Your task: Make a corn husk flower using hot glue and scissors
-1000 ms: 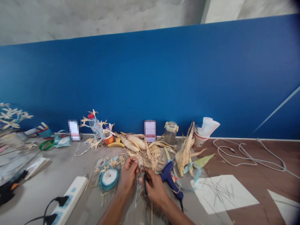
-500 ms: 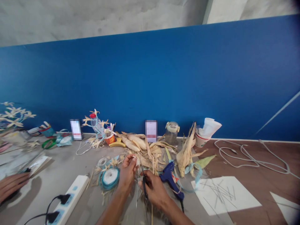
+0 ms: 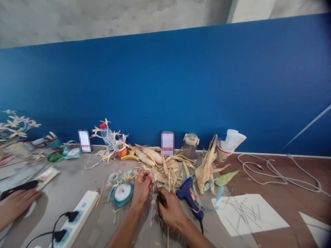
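My left hand [image 3: 141, 191] is closed, with thumb and fingertips pinched on a small pale piece [image 3: 151, 176], apparently dried husk. Its shape is mostly hidden by the fingers. My right hand [image 3: 171, 208] is wrapped round the black handles of a pair of scissors [image 3: 158, 203]. Their thin blades point up beside the pale piece; whether they touch it I cannot tell. A thin light strand [image 3: 151, 217] runs down between my wrists. Just beyond both hands lies a heap of dried corn husks [image 3: 150, 155]. A spool of teal ribbon [image 3: 122, 193] sits left of my left hand.
A blue glue gun [image 3: 190, 198] lies right of my right hand, near a paper sheet [image 3: 269, 215] with thin wires. At left are a power strip [image 3: 86, 203] and another person's hand [image 3: 19, 205]. Behind stand a jar [image 3: 190, 146] and paper cup [image 3: 222, 154].
My hands keep nearly the same place, the scissors still beside the pale piece. At the left, the other person's hand has moved to the right, and a black handle shows above it.
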`<act>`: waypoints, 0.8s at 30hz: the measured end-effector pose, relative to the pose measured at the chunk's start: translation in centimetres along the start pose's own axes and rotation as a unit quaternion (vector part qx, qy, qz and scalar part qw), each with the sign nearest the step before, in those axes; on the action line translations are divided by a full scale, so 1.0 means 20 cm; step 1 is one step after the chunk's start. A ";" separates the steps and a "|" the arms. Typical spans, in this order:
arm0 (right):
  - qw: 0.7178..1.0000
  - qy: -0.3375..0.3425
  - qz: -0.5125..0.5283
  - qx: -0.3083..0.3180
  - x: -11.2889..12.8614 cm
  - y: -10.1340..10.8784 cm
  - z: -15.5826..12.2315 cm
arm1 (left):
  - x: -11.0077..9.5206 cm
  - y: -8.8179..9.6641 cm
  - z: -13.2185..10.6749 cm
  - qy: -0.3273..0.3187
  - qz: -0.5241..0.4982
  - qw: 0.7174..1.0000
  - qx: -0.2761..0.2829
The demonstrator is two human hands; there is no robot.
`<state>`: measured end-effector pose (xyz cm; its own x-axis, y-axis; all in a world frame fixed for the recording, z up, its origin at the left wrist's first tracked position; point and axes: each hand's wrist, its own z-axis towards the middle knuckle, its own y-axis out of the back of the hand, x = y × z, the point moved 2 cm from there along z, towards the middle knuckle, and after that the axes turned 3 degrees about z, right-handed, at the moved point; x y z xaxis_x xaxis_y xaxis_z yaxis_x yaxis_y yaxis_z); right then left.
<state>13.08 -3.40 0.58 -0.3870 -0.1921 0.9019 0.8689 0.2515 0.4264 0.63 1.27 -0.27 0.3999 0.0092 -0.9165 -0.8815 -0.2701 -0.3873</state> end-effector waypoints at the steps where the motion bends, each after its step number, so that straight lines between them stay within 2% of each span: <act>1: 1.000 0.001 0.005 0.000 0.00 0.00 0.00 | 0.00 0.00 0.00 0.001 0.003 1.000 -0.001; 12: 0.998 -0.012 0.067 0.011 0.04 0.01 0.00 | -0.01 0.01 0.01 0.002 0.036 0.999 0.013; 24: 0.995 -0.015 0.094 0.026 0.02 0.01 0.01 | -0.08 -0.01 -0.01 -0.016 0.056 0.998 0.022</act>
<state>13.05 -3.19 1.05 -0.2287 -0.1088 0.9674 0.9099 0.3294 0.2522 0.24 1.11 1.23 0.2909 0.0129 -0.9567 -0.9307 -0.2281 -0.2861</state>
